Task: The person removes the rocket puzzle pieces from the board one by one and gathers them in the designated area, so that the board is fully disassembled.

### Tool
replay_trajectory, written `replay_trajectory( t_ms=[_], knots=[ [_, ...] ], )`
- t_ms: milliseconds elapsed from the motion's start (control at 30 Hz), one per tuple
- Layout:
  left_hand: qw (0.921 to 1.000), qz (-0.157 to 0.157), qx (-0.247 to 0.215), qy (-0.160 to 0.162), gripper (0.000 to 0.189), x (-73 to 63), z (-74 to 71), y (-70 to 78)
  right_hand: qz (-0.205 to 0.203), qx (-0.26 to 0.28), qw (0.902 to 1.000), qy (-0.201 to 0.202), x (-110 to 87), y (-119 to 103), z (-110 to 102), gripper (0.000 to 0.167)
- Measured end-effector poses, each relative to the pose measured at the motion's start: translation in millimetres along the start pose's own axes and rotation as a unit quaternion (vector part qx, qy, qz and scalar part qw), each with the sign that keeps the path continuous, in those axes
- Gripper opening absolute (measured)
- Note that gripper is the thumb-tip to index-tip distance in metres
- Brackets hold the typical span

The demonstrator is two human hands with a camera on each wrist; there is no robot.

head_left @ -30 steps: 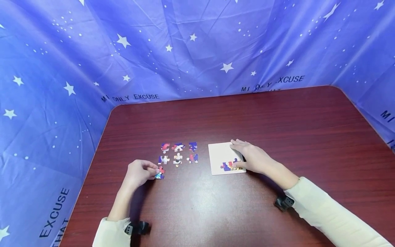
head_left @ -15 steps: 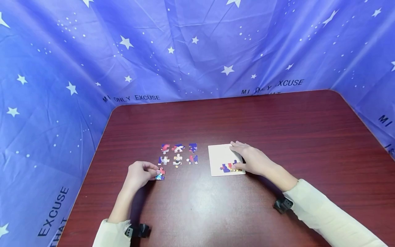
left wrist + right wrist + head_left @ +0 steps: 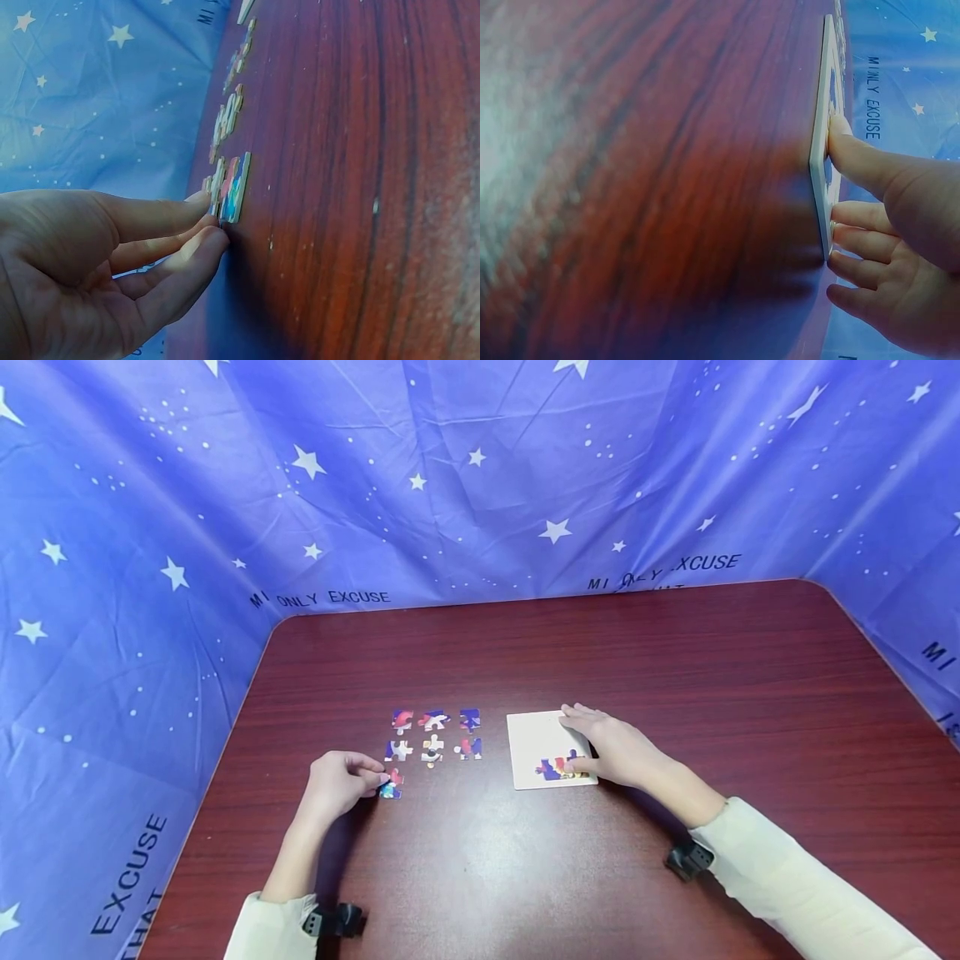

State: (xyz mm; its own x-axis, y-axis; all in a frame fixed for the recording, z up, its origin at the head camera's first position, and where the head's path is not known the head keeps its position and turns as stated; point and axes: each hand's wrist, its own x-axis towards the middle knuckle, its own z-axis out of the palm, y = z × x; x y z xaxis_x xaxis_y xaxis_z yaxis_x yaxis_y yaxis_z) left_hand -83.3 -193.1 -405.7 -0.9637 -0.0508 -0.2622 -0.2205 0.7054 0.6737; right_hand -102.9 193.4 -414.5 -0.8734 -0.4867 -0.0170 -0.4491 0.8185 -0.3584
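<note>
In the head view, my left hand (image 3: pixel 341 783) pinches the left side of a red and blue jigsaw puzzle piece (image 3: pixel 393 785), which lies on the table. The left wrist view shows thumb and fingertips at the edge of that puzzle piece (image 3: pixel 237 189). My right hand (image 3: pixel 618 747) rests on a white square puzzle board (image 3: pixel 531 735). Its thumb presses on some joined purple, red and yellow pieces (image 3: pixel 552 768) near the board's front edge, partly covering them. From the right wrist, the fingers of this hand (image 3: pixel 904 247) look fairly straight along the board (image 3: pixel 821 161).
Two rows of loose puzzle pieces (image 3: pixel 432 747) lie between my left hand and the board. The dark red wooden table (image 3: pixel 480 868) extends around them. A blue star-patterned curtain (image 3: pixel 480 502) hangs behind its far edge.
The red and blue puzzle piece has shifted very slightly to the right at my left fingertips. The head view has tilted slightly. My right hand stays on the board.
</note>
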Motion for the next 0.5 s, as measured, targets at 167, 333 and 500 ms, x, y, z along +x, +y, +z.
replay_trajectory(
  t_ms=[167, 333, 500],
  knots=[
    [1.0, 0.004, 0.0, 0.005, 0.016, -0.6, -2.2, 3.9, 0.001, 0.002, 1.0, -0.002, -0.2, -2, -2, 0.065],
    [0.9988, 0.033, 0.031, 0.017, 0.015, 0.3, -2.1, 19.6, 0.002, 0.005, 1.0, -0.004, -0.4, -3, -4, 0.065],
    [0.9963, 0.079, 0.034, 0.005, 0.018, 3.5, 7.6, 42.9, 0.008, 0.002, 0.9999, -0.012, -0.8, -4, -5, 0.066]
  ],
)
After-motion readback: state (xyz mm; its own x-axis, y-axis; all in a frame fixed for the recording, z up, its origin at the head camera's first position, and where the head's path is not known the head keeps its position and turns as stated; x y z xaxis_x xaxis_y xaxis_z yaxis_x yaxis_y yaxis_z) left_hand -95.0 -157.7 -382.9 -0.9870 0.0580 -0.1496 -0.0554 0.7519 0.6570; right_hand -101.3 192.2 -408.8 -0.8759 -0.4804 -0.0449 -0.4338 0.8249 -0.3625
